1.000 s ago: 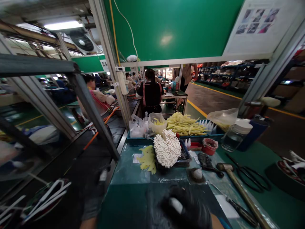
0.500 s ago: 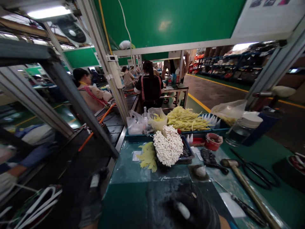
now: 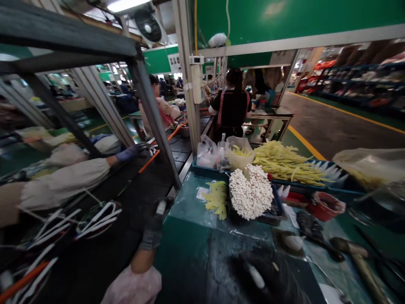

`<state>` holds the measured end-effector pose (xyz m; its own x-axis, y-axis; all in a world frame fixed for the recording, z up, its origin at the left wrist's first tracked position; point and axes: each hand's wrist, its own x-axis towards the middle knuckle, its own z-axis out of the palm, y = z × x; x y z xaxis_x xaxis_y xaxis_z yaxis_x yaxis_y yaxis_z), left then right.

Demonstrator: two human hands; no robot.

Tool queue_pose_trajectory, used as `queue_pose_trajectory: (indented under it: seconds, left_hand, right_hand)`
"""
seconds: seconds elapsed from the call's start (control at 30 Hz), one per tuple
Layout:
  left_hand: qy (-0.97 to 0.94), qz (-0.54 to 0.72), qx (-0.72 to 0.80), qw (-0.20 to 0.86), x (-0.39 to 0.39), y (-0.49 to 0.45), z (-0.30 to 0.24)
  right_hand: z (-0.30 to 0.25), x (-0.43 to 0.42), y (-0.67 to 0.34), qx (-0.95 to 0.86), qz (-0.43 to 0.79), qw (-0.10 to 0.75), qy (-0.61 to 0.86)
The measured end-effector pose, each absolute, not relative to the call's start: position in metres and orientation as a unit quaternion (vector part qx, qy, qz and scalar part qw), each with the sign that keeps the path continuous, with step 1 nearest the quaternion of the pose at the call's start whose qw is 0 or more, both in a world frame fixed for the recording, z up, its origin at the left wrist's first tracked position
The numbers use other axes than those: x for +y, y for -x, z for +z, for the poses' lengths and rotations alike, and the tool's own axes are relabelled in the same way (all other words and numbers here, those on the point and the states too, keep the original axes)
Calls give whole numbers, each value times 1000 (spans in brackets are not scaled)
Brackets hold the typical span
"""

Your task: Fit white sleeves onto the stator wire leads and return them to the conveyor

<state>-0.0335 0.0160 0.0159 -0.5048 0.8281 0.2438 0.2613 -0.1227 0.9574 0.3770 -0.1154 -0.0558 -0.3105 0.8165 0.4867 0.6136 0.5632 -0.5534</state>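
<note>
My left hand [image 3: 153,228] wears a black glove and reaches out at the table's left edge, beside the black conveyor belt [image 3: 95,257]. Its fingers are closed round a small white piece [image 3: 160,207]. My right hand [image 3: 268,278], also in a black glove and blurred, rests low on the dark mat of the green table [image 3: 186,253]. It is closed on another small white piece [image 3: 255,276]. A bundle of white sticks [image 3: 251,195] stands in a tray just beyond my hands, with yellow pieces [image 3: 217,199] to its left.
A slanted metal post [image 3: 155,122] rises beside my left hand. A co-worker's sleeved arm with a blue glove [image 3: 128,153] reaches over the belt, where white loops [image 3: 95,219] lie. A heap of yellow strips [image 3: 284,162], a red cup [image 3: 325,205] and a hammer [image 3: 357,253] lie on the right.
My view has swung left and down, so the table things sit further right. My left hand has stretched forward along the table edge. A co-worker's arm now shows over the belt.
</note>
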Motion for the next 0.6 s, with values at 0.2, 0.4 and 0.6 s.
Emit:
queue_pose_trajectory:
  seconds: [0.2, 0.4, 0.6]
  left_hand:
    - [-442, 619, 603, 241, 13, 30, 19]
    - [-456, 613, 595, 250, 12, 32, 20]
    - [-464, 601, 602, 249, 11, 32, 21]
  right_hand:
    - [-39, -110, -370, -811, 62, 401, 423]
    - [0, -103, -346, -815, -77, 435, 375]
    - [19, -100, -343, -828, -68, 423, 363]
